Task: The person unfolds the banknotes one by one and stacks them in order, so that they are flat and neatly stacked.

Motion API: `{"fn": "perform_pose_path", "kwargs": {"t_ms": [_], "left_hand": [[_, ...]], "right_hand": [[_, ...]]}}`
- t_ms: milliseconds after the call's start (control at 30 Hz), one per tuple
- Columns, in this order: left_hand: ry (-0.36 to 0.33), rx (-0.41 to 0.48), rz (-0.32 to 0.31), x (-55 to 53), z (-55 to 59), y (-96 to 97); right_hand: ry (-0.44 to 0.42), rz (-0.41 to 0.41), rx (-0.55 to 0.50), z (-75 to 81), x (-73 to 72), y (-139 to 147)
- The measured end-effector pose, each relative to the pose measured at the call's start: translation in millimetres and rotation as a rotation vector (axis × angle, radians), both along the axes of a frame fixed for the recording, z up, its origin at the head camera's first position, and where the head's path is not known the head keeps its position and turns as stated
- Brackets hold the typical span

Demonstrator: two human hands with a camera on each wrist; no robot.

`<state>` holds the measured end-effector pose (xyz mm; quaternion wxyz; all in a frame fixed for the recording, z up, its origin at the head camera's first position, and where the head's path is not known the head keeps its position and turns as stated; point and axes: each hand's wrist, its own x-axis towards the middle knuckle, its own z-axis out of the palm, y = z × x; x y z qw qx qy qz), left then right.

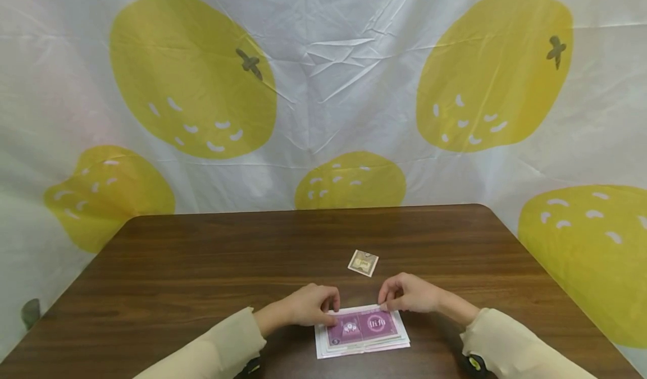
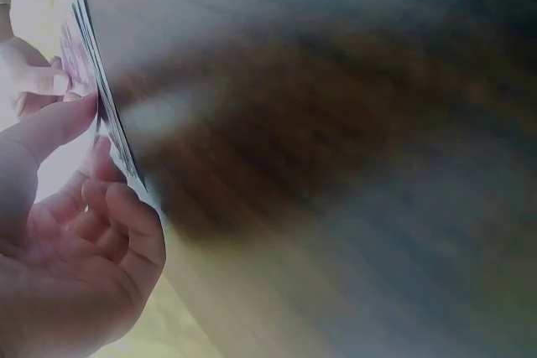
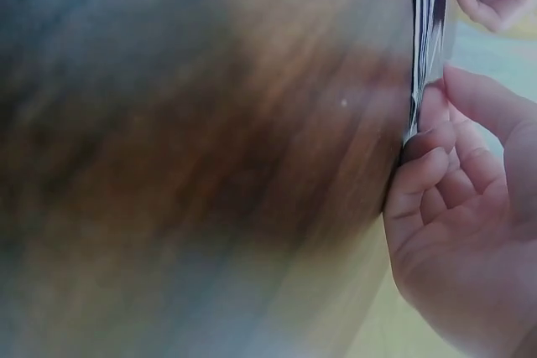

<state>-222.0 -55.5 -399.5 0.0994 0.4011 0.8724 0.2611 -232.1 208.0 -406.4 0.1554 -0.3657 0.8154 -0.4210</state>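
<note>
A stack of paper banknotes (image 1: 323,345) lies on the brown table near its front, a purple banknote (image 1: 361,328) on top and pale edges showing beneath. My left hand (image 1: 312,305) pinches the purple note at its upper left, thumb on its face. At the upper right corner my right hand (image 1: 410,293) pinches the same note between thumb and curled fingers. Both wrist views show the stack edge-on, with the left thumb (image 2: 59,127) and the right thumb (image 3: 482,102) against it. How many notes the fingers hold cannot be told.
A small tan banknote-like paper (image 1: 363,263) lies on the table behind the stack. The wood-grain tabletop (image 1: 227,255) reaches back to a white curtain (image 1: 349,87) printed with large yellow fruit.
</note>
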Motion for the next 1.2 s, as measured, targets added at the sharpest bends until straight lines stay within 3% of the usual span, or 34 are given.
{"fn": "perform_pose_path", "kwargs": {"t_ms": [200,500,733,967,1200], "left_hand": [[0.06,-0.016,-0.033,0.8,2.8,0.4],[-0.013,-0.051,-0.017,5.6,4.3,1.1],[-0.012,-0.054,-0.023,5.5,3.8,1.2],[-0.039,0.059,-0.027,2.4,4.3,-1.3],[-0.021,0.19,0.081,-14.4,3.6,-3.1]], "right_hand": [[0.103,-0.025,0.051,-0.8,0.0,-1.5],[0.164,0.004,0.107,2.9,6.3,-4.6],[0.163,0.026,0.106,4.1,8.3,-6.1],[0.13,-0.018,0.074,7.1,5.9,-3.5],[0.061,-0.175,0.012,15.1,-6.2,3.6]]}}
